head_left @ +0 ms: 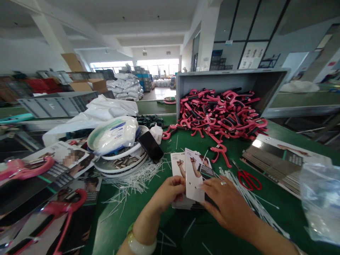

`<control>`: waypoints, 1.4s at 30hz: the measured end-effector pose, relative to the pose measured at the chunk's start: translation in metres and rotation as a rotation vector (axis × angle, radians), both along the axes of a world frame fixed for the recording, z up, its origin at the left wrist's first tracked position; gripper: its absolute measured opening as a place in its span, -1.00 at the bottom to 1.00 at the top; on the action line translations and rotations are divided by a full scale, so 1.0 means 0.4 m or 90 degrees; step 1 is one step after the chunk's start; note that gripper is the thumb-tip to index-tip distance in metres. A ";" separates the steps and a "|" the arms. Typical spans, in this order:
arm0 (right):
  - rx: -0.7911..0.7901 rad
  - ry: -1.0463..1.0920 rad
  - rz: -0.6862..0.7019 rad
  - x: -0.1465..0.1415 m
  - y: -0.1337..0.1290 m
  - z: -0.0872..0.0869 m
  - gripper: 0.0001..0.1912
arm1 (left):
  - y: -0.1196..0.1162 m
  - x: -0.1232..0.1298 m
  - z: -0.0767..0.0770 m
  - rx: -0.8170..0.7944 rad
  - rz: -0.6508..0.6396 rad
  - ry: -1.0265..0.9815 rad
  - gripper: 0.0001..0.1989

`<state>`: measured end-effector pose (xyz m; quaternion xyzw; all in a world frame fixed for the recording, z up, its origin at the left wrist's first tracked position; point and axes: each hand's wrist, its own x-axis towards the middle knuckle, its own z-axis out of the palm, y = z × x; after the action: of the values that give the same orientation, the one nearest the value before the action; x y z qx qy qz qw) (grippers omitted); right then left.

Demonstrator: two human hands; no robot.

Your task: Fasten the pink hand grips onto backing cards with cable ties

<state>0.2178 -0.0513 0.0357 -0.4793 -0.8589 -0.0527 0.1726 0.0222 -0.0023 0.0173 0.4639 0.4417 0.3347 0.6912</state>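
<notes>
My left hand [171,191] pinches the left edge of a printed backing card [195,177] between thumb and curled fingers. The card is raised and tilted, with small holes in its white part. A white cable tie [204,160] sticks up at its upper right. My right hand [223,200], with a ring on one finger, lies along the card's right edge, fingers stretched across it. Beneath are more printed cards [177,163] on the green table. Just beyond lies a pink and black hand grip [221,154]. Right of it are scissors with red handles [249,180].
A tipped grey crate [231,78] spills many pink hand grips [217,113]. Loose cable ties [132,179] lie left, beside stacked bowls [119,170] and a phone [151,147]. Stacked cards [276,163] and a plastic bag [321,202] are right. Carded grips [47,209] lie left.
</notes>
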 end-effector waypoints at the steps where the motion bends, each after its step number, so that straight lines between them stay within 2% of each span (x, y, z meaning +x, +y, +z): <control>1: 0.044 0.016 0.008 -0.004 -0.014 -0.015 -0.63 | -0.001 0.003 0.001 -0.024 0.015 -0.010 -0.89; 3: 0.109 0.039 -0.011 -0.017 -0.032 -0.042 -0.60 | -0.004 0.009 0.002 -0.069 0.037 -0.038 -0.86; 6: 0.180 0.070 -0.058 -0.030 -0.031 -0.068 -0.70 | -0.014 0.015 0.005 -0.090 0.026 -0.101 -0.86; 9: 0.233 0.139 -0.060 -0.026 -0.014 -0.072 -0.74 | -0.025 0.022 0.006 -0.045 -0.021 -0.150 -0.71; 11: 0.250 0.186 -0.054 -0.018 -0.006 -0.064 -0.74 | -0.029 0.034 0.004 0.010 -0.022 -0.168 -0.63; 15: 0.256 0.251 -0.047 0.000 0.000 -0.036 -0.76 | -0.025 0.083 0.005 0.157 0.081 -0.183 -0.68; 17: 0.252 0.271 -0.052 0.007 0.002 -0.020 -0.76 | -0.018 0.109 0.012 0.189 0.133 -0.230 -0.70; 21: 0.231 0.321 -0.138 0.021 0.011 0.006 -0.75 | -0.007 0.144 0.032 0.123 0.171 -0.366 -0.68; 24: 0.182 0.387 -0.216 0.034 0.013 0.014 -0.71 | -0.012 0.161 0.045 0.033 0.123 -0.368 -0.58; 27: 0.134 0.417 -0.242 0.049 0.011 0.008 -0.68 | -0.019 0.176 0.053 -0.019 0.052 -0.320 -0.52; 30: 0.127 0.438 -0.249 0.061 0.011 -0.008 -0.66 | -0.016 0.188 0.057 -0.040 0.021 -0.312 -0.53; 34: 0.111 0.462 -0.237 0.068 0.010 -0.023 -0.68 | -0.006 0.194 0.059 -0.054 0.020 -0.324 -0.52; 42: 0.142 0.400 -0.152 0.049 -0.005 -0.013 -0.76 | -0.002 0.187 0.059 -0.030 0.024 -0.295 -0.51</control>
<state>0.2375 -0.0532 0.0306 -0.5473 -0.6909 -0.0159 0.4721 0.0969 -0.0032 0.0409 0.3499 0.2872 0.4346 0.7786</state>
